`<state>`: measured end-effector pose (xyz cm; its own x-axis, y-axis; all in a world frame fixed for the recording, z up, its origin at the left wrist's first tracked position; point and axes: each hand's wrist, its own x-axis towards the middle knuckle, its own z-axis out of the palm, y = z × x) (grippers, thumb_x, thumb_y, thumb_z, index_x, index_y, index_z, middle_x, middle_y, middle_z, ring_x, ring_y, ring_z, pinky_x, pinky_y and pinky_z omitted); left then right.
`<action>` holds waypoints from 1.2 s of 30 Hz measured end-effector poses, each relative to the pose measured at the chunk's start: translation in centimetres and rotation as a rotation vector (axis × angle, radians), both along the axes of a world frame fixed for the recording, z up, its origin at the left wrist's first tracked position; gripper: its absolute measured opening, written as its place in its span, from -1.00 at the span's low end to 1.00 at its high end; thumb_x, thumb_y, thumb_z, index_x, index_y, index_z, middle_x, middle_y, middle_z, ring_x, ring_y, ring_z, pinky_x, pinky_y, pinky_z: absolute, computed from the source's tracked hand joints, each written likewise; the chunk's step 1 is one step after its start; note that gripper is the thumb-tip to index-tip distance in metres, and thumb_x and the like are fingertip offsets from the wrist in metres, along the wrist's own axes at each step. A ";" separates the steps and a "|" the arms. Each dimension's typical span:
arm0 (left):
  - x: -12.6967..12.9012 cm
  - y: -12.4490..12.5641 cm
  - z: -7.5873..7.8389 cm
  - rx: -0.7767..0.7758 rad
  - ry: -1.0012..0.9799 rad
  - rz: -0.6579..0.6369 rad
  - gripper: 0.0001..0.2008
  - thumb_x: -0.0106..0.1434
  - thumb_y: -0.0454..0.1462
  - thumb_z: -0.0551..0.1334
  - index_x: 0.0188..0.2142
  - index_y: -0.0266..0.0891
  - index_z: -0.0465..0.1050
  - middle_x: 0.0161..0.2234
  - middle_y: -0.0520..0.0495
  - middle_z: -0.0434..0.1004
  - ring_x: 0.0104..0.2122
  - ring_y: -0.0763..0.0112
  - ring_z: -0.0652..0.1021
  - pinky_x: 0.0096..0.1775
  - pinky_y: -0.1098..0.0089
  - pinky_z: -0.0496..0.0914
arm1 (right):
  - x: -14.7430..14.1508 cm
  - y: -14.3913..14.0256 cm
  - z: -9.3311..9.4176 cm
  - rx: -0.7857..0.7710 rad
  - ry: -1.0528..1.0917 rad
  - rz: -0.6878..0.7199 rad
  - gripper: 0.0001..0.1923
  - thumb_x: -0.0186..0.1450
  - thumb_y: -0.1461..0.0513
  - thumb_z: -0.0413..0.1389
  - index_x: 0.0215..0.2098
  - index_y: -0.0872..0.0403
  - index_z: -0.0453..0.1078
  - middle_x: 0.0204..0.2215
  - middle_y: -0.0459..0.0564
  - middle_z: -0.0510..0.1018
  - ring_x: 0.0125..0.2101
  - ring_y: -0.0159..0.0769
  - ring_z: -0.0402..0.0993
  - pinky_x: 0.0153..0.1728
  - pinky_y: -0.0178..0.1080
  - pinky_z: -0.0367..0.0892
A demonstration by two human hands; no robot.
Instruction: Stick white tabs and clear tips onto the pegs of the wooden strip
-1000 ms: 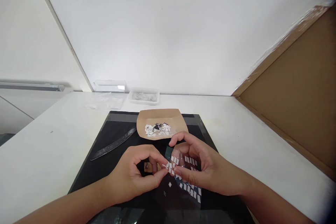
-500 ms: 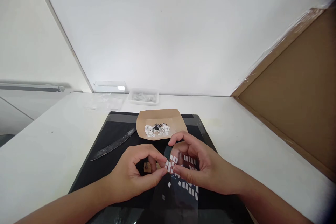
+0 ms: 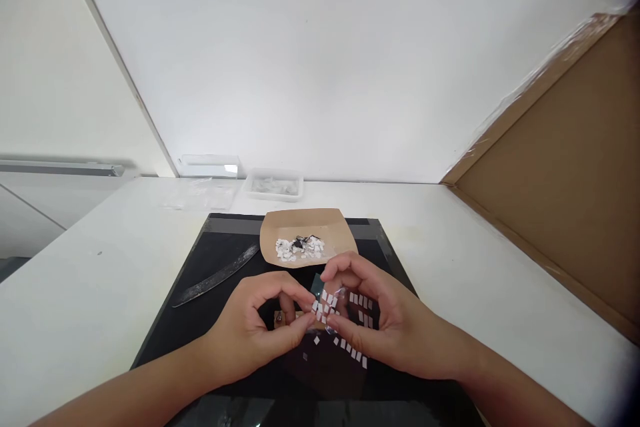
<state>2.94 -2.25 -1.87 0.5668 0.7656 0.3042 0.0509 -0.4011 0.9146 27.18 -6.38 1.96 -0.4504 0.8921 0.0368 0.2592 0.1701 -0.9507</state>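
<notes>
A clear plastic sheet dotted with rows of small white squares (image 3: 354, 352) is held between my two hands over a black mat (image 3: 225, 373). My right hand (image 3: 383, 320) is closed, its thumb and fingers curled round the sheet. From the other side, my left hand (image 3: 270, 317) pinches thumb and forefinger together at the sheet's left edge, beside a cluster of white squares. Whether a loose square is between those fingertips is too small to tell. Partly hidden behind the left fingers lies a small brown piece (image 3: 281, 319) with something shiny on it.
A brown cardboard tray (image 3: 310, 219) of white scraps and dark bits stands beyond my hands. Left of it lies a curved dark strip (image 3: 217, 277). Further back are a clear plastic box (image 3: 274, 197) and thin plastic bags (image 3: 200, 195). A cardboard panel (image 3: 560, 167) leans at right.
The sheet has tilted, and its lower rows of squares have shifted up and left. My left fingertips have moved slightly up and left; the hands otherwise stay in place.
</notes>
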 end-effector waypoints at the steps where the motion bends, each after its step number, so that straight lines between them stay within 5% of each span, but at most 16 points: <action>1: 0.0 0.0 0.0 -0.001 0.000 0.003 -0.90 0.30 -0.32 0.41 -0.18 -0.26 0.64 -0.35 -0.07 0.65 -0.46 0.47 0.57 -0.33 0.45 0.51 | 0.0 0.0 0.0 -0.007 0.001 0.000 -0.71 0.48 0.13 0.20 0.09 -0.11 0.23 -0.21 -0.11 0.51 -0.34 -0.37 0.35 -0.28 -0.27 0.35; 7: -0.1 0.1 -0.2 -0.041 -0.009 0.027 -0.90 0.32 -0.29 0.41 -0.17 -0.25 0.63 -0.31 -0.10 0.65 -0.39 0.40 0.64 -0.31 0.44 0.53 | 0.1 -0.1 -0.2 -0.032 0.017 -0.018 -0.68 0.49 0.08 0.20 0.11 -0.12 0.21 -0.17 -0.08 0.50 -0.26 -0.32 0.42 -0.25 -0.25 0.38; 13: -0.3 -0.1 0.1 -0.251 -0.041 0.084 -0.82 0.38 -0.20 0.39 -0.14 -0.24 0.51 -0.53 0.07 0.53 -0.60 0.44 0.63 -0.48 0.53 0.43 | 0.9 0.2 -0.4 -0.100 0.093 -0.093 -0.60 0.51 -0.01 0.17 0.19 -0.12 0.17 -0.20 -0.07 0.54 -0.27 -0.33 0.43 -0.30 -0.28 0.39; 22: -0.1 -0.1 1.2 -0.405 -0.280 0.166 -0.71 0.43 -0.16 0.36 -0.14 -0.16 0.24 -0.15 0.10 0.47 -0.65 0.62 0.59 -0.59 0.55 0.46 | 0.9 0.6 -0.9 -0.165 0.247 -0.052 -0.56 0.46 0.07 0.28 0.16 -0.10 0.19 -0.25 -0.13 0.54 -0.35 -0.42 0.38 -0.32 -0.32 0.34; 30: -0.2 -0.1 0.7 -0.467 -0.276 0.062 -0.70 0.48 -0.07 0.29 -0.03 -0.10 0.20 -0.16 0.09 0.47 -0.59 0.53 0.65 -0.57 0.55 0.47 | 0.5 0.8 -1.4 -0.159 0.293 -0.084 -0.58 0.46 0.11 0.29 0.14 -0.09 0.20 -0.27 -0.16 0.51 -0.36 -0.42 0.45 -0.31 -0.30 0.42; 36: -0.2 -0.2 0.9 -0.529 -0.145 -0.071 -0.64 0.43 -0.02 0.33 -0.07 -0.24 0.36 -0.33 -0.01 0.57 -0.52 0.43 0.68 -0.58 0.60 0.46 | 0.3 0.8 -1.5 -0.122 0.284 -0.158 -0.57 0.43 0.12 0.32 0.11 -0.10 0.21 -0.25 -0.18 0.52 -0.38 -0.44 0.51 -0.33 -0.31 0.47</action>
<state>2.72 -2.48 -0.95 0.6032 0.7969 -0.0327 -0.1010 0.1169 0.9880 27.49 -5.55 0.50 -0.2937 0.9554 0.0299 -0.0045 0.0299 -0.9995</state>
